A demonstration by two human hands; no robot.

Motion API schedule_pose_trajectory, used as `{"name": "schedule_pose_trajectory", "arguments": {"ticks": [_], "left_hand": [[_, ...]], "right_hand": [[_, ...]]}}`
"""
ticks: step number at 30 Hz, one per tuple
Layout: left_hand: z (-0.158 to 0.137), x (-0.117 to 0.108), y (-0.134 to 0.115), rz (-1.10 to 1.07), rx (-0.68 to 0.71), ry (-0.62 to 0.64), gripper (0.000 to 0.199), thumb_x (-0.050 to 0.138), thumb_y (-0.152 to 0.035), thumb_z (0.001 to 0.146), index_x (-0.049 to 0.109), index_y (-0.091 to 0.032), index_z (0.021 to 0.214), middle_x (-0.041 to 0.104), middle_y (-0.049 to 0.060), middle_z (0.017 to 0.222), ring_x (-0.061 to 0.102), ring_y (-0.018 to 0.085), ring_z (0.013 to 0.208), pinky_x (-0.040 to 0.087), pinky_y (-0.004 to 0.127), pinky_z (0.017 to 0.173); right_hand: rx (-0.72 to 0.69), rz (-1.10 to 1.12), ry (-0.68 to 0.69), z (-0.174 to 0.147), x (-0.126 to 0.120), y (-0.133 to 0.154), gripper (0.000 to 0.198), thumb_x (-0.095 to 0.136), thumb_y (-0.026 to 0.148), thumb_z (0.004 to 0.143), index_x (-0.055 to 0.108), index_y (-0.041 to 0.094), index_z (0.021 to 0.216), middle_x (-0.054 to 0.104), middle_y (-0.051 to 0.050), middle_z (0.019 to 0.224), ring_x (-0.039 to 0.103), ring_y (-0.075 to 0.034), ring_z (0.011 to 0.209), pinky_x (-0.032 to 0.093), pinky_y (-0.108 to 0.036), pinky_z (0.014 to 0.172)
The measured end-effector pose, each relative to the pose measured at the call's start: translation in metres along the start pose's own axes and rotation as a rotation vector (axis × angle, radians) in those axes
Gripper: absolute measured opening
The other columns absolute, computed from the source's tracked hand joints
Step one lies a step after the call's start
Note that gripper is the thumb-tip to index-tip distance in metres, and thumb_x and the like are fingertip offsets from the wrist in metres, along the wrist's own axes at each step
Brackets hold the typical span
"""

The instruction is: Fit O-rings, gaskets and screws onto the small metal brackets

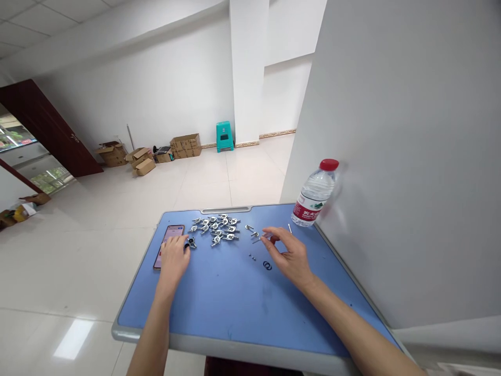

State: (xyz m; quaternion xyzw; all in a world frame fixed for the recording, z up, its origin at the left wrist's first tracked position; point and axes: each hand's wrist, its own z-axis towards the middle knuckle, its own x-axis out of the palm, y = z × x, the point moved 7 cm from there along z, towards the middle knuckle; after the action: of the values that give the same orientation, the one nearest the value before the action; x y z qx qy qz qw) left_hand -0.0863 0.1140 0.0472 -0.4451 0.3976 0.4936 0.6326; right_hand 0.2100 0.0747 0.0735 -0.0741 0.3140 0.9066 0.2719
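Observation:
My left hand [175,256] lies over a phone [169,233] at the table's left side, fingers stretched out. Close to its thumb are small metal parts with black round pieces [191,242]. At the right, my right hand [291,256] has thumb and index finger brought together at a thin light rod [257,241]; its exact kind is too small to tell. Two loose metal pieces [249,227] lie just beyond. Black rings [267,266] and tiny metal bits [252,257] rest near the thumb. Several fork-shaped metal parts [215,227] are grouped at the table's middle back.
A water bottle [313,196] with a red cap stands at the blue table's [219,308] back right, beside the wall. Another thin rod [289,228] lies near it. Across the floor are cardboard boxes [185,146] and a teal stool [224,137].

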Motion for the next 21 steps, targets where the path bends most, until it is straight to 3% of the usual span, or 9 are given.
{"name": "schedule_pose_trajectory", "arguments": {"ticks": [7, 11, 21], "left_hand": [[-0.009, 0.008, 0.006, 0.007, -0.015, 0.057, 0.042, 0.049, -0.006, 0.078, 0.056, -0.021, 0.116, 0.068, 0.009, 0.109, 0.055, 0.029, 0.107, 0.037, 0.041, 0.085], [-0.016, 0.012, -0.003, -0.018, 0.017, 0.081, 0.035, 0.049, -0.006, 0.079, 0.057, -0.02, 0.11, 0.069, 0.008, 0.103, 0.057, 0.029, 0.102, 0.037, 0.041, 0.083], [-0.039, 0.025, -0.064, -0.203, 0.191, 0.204, 0.024, 0.047, -0.004, 0.081, 0.056, -0.022, 0.095, 0.067, 0.004, 0.097, 0.058, 0.024, 0.096, 0.038, 0.038, 0.082]], "right_hand": [[-0.015, 0.003, 0.005, 0.0, 0.0, 0.0, 0.012, 0.056, 0.021, 0.089, 0.062, 0.023, 0.099, 0.063, -0.001, 0.073, 0.057, -0.015, 0.057, 0.049, -0.031, 0.059], [-0.024, 0.011, 0.004, 0.001, 0.0, 0.0, 0.013, 0.057, 0.019, 0.089, 0.061, 0.023, 0.1, 0.064, -0.001, 0.074, 0.057, -0.015, 0.057, 0.049, -0.031, 0.06], [0.038, 0.022, 0.011, 0.002, -0.003, -0.003, 0.013, 0.054, 0.02, 0.09, 0.061, 0.023, 0.1, 0.064, -0.001, 0.076, 0.058, -0.015, 0.061, 0.05, -0.032, 0.063]]}}
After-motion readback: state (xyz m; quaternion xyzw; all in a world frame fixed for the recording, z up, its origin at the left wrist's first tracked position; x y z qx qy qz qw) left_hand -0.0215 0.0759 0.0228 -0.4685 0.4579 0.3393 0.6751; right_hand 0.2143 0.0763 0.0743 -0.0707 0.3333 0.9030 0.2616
